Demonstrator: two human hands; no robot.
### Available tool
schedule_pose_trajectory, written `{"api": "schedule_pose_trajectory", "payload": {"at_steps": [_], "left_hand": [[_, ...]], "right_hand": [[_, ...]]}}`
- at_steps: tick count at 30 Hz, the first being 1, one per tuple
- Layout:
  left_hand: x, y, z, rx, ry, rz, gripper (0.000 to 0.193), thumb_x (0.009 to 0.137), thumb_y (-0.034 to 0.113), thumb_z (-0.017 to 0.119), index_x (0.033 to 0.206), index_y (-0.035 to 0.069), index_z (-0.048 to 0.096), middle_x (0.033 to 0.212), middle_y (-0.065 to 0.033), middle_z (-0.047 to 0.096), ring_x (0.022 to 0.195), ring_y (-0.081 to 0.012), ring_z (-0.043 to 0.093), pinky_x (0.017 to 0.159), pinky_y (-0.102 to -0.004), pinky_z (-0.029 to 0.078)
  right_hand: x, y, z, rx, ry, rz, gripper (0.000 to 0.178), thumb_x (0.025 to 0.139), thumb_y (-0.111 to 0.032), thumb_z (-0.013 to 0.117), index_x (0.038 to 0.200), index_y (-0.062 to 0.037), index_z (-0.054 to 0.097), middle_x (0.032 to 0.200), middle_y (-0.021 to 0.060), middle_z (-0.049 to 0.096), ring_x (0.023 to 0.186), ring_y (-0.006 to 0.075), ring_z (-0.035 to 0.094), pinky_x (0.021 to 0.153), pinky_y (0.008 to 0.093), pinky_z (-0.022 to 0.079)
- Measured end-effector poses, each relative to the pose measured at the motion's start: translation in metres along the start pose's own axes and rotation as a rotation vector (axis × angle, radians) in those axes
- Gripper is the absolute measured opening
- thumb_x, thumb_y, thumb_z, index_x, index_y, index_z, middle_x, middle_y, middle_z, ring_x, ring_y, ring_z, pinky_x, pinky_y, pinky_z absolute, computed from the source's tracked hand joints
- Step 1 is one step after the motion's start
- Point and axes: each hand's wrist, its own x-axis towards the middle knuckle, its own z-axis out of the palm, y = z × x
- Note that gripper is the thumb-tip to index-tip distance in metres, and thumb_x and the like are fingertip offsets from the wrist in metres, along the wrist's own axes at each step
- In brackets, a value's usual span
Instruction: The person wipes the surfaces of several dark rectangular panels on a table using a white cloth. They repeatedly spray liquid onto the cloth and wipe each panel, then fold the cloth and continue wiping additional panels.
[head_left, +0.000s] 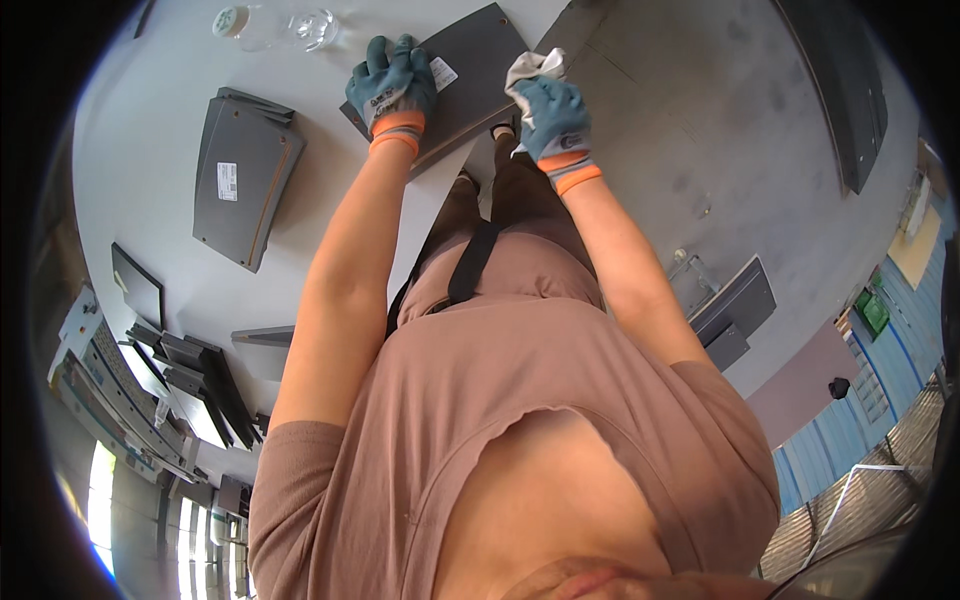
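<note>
Head camera view is showing two gloved hands working over a dark grey panel (pixel 485 60). The left grip (pixel 393 88) is resting on the panel's left part, its fingers lying slightly apart across the far edge; whether they are also clasping it from below, I cannot tell. The right grip (pixel 553 115) is closing around a crumpled white cloth (pixel 535 68), which is bulging out past the fingers and hanging just beside the panel's right end. Whether the cloth is touching the panel, I cannot tell.

The panel is lying between the two grips at the edge of a pale tabletop (pixel 330 150), and its white label (pixel 442 73) is showing just right of the left grip. Both hands are wearing blue-green gloves with orange cuffs (pixel 398 124).

Beyond the left grip and to its left, a clear bottle (pixel 285 28) with a white cap is lying on its side. Farther left of that grip and nearer the body, a stack of grey panels (pixel 228 215) is resting on the tabletop, its top piece bearing another white label. Well behind the left grip, several dark pieces (pixel 195 380) are lying in a jumble. To the right of the right grip, a grey concrete floor (pixel 670 140) is spreading out, and a long dark slab (pixel 835 80) is standing well apart.
</note>
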Motion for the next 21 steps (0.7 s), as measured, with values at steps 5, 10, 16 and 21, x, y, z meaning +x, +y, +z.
{"api": "schedule_pose_trajectory", "payload": {"at_steps": [5,10,16,21], "left_hand": [[0.003,0.004,-0.001,-0.027,-0.011,-0.007,0.032,0.098,0.04,0.057,0.117,0.022,0.074,0.128,-0.0089,0.065,0.1,-0.0362,0.067,0.091,-0.0505,0.05],[0.001,0.002,0.006,0.007,0.061,0.006,0.03,0.098,0.04,0.057,0.115,0.021,0.074,0.127,-0.0082,0.065,0.1,-0.0359,0.067,0.089,-0.0505,0.051],[0.001,-0.011,0.007,-0.113,0.177,-0.074,0.042,0.092,0.043,0.064,0.121,0.015,0.072,0.132,-0.0153,0.064,0.113,-0.0399,0.064,0.1,-0.0528,0.048],[-0.05,-0.044,-0.026,-0.297,0.216,-0.338,0.051,0.088,0.042,0.072,0.123,0.004,0.07,0.124,-0.0233,0.067,0.114,-0.0423,0.062,0.102,-0.0498,0.048]], "right_hand": [[0.008,0.016,0.005,-0.035,0.044,0.015,0.037,0.078,-0.015,0.074,0.114,-0.0218,0.073,0.113,0.0036,0.07,0.101,0.0346,0.064,0.087,0.0471,0.055],[0.017,0.101,-0.013,0.158,0.069,0.604,0.017,0.078,-0.011,0.076,0.095,-0.0124,0.072,0.097,0.0135,0.07,0.083,0.0317,0.069,0.069,0.0429,0.058],[0.031,0.067,-0.036,-0.025,0.216,0.342,0.04,0.079,-0.014,0.074,0.118,-0.0233,0.072,0.12,0.0104,0.068,0.114,0.0371,0.062,0.098,0.0491,0.053],[0.052,0.011,-0.029,-0.06,0.167,0.194,0.028,0.085,-0.015,0.07,0.113,-0.0182,0.074,0.106,0.0099,0.073,0.103,0.0358,0.067,0.093,0.0469,0.054]]}}
